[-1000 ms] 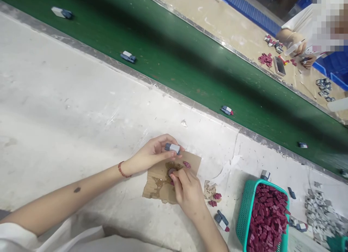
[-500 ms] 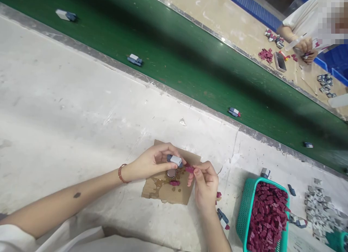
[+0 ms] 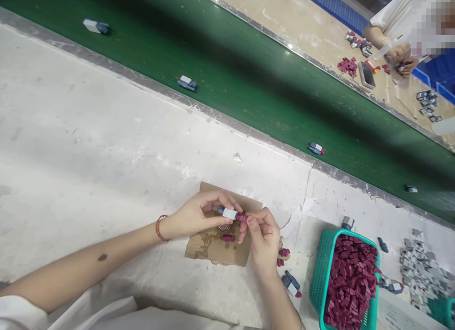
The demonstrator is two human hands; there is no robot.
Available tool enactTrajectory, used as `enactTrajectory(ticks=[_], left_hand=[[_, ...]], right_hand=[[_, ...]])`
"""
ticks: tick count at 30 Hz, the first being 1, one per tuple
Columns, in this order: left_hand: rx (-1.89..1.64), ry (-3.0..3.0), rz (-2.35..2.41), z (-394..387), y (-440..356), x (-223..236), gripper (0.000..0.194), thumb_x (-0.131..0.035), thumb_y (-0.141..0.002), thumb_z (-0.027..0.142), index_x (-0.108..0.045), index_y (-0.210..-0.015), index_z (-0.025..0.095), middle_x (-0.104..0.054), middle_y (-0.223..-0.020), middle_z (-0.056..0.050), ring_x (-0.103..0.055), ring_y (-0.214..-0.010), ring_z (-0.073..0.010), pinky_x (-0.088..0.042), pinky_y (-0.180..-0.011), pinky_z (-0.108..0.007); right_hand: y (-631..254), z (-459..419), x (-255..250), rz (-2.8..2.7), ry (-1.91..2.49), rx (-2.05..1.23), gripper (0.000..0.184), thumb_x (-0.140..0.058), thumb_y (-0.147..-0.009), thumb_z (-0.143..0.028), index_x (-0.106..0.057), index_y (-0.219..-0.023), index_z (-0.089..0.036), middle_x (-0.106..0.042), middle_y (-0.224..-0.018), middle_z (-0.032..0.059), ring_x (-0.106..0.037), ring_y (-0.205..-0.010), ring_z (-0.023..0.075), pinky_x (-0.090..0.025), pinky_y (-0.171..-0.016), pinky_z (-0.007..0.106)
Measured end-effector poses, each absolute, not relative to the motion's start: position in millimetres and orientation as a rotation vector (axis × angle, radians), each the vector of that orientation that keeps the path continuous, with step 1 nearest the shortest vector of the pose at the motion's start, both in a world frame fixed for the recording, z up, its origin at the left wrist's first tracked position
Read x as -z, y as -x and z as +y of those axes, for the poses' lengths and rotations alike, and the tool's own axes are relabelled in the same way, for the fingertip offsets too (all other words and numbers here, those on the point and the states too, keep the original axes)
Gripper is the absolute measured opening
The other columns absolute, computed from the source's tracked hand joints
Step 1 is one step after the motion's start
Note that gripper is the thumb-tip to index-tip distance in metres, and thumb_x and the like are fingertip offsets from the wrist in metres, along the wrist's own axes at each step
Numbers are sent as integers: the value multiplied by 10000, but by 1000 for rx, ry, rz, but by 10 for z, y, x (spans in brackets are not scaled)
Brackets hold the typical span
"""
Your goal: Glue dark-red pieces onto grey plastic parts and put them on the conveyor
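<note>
Between the thumb and fingers of my left hand (image 3: 199,211) is a small grey-and-blue plastic part (image 3: 229,213). My right hand (image 3: 263,235) pinches a small maroon plastic piece (image 3: 241,218), whose tip meets the right end of the grey-and-blue part. Whether the two are joined I cannot tell. Both hands hover over a stained piece of cardboard (image 3: 202,247). On it lie a bottle cap (image 3: 224,227), partly hidden by my left hand and the part, and another maroon piece (image 3: 228,238).
A green basket (image 3: 316,278) heaped with maroon pieces (image 3: 350,282) stands at right. Grey pieces (image 3: 419,268) lie beyond it. Several assembled parts (image 3: 187,83) ride the green conveyor belt (image 3: 249,93). Across it, a co-worker's hands (image 3: 401,57) hold a small part.
My right hand has moved left, bringing the maroon piece against the end of the grey-and-blue part. Parts on the belt have shifted right.
</note>
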State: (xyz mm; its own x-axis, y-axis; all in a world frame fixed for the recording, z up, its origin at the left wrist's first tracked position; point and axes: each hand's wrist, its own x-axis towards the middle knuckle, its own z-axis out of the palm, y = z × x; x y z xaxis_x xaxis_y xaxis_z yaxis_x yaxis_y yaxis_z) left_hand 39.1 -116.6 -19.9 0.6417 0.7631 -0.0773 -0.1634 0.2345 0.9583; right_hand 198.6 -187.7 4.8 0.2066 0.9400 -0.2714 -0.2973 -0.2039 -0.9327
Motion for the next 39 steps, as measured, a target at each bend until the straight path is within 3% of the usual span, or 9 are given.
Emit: enactTrajectory(ticks=[17, 22, 24, 27, 30, 33, 35, 39], left_hand=[[-729, -1339, 796, -1245, -401, 220, 124, -758, -750, 298, -718, -809, 196, -778, -897, -87, -736, -835, -232, -606, -734, -298], [-689, -1510, 756, -1223, -408, 128, 92, -730, -781, 323, -745, -833, 248, -780, -893, -65, -733, -812, -244, -605, -723, -314], [-671, -1618, 726, -1169, -399, 44, 84, -718, -787, 326, -759, -836, 272, -776, -877, -56, -723, -814, -246, -592, -740, -314], [-623, -1702, 872, -1041, -367, -80, 123, -714, -779, 389, -749, -830, 283, -762, -890, -35, -693, -782, -239, -567, -711, -294], [-590, -1663, 1054, -822, -371, -128, 245, -710, -762, 481, -714, -889, 271, -746, -983, -11, -676, -820, -226, -557, -712, -268], [-675, -1657, 1085, -507, -510, -87, 343, -697, -749, 510, -687, -955, 236, -730, -1053, -16, -673, -935, -231, -540, -829, -276], [-731, -1671, 1073, -279, -700, -39, 372, -670, -754, 496, -672, -971, 194, -733, -1047, -48, -688, -900, -235, -547, -816, -299], [-737, -1751, 1026, 137, -1168, 46, 308, -586, -801, 276, -643, -1065, 128, -743, -1021, -110, -708, -856, -239, -571, -760, -325]], right_hand=[[-1945, -1929, 17, -733, 1397, -1297, 357, -679, -804, -529, -563, -719, -202, -579, -549, -31, -499, -426, 97, -445, -412, 222], [-2045, -2005, -88, -856, 1467, -1323, 262, -610, -863, -439, -601, -758, -199, -604, -606, -17, -548, -506, 117, -469, -491, 237], [-2210, -2079, -212, -1021, 1587, -1178, 208, -560, -901, -359, -643, -800, -197, -640, -674, 5, -596, -611, 140, -486, -572, 253], [-2627, -2294, -438, -1240, 1859, -690, 174, -513, -918, -263, -671, -870, -209, -678, -824, 43, -614, -768, 178, -484, -688, 294], [-3127, -2603, -572, -1320, 2211, -245, 183, -493, -903, -263, -671, -917, -222, -668, -978, 83, -583, -910, 243, -453, -807, 383], [-3496, -2872, -541, -1402, 2488, -163, 225, -471, -863, -271, -678, -924, -208, -674, -958, 104, -569, -898, 284, -439, -805, 429], [-3624, -2968, -467, -1456, 2537, -169, 252, -455, -848, -272, -684, -925, -201, -674, -928, 109, -580, -870, 285, -451, -782, 425], [-3715, -2982, -359, -1486, 2494, -164, 285, -441, -856, -352, -689, -855, -211, -686, -885, 109, -615, -856, 294, -477, -781, 437]])
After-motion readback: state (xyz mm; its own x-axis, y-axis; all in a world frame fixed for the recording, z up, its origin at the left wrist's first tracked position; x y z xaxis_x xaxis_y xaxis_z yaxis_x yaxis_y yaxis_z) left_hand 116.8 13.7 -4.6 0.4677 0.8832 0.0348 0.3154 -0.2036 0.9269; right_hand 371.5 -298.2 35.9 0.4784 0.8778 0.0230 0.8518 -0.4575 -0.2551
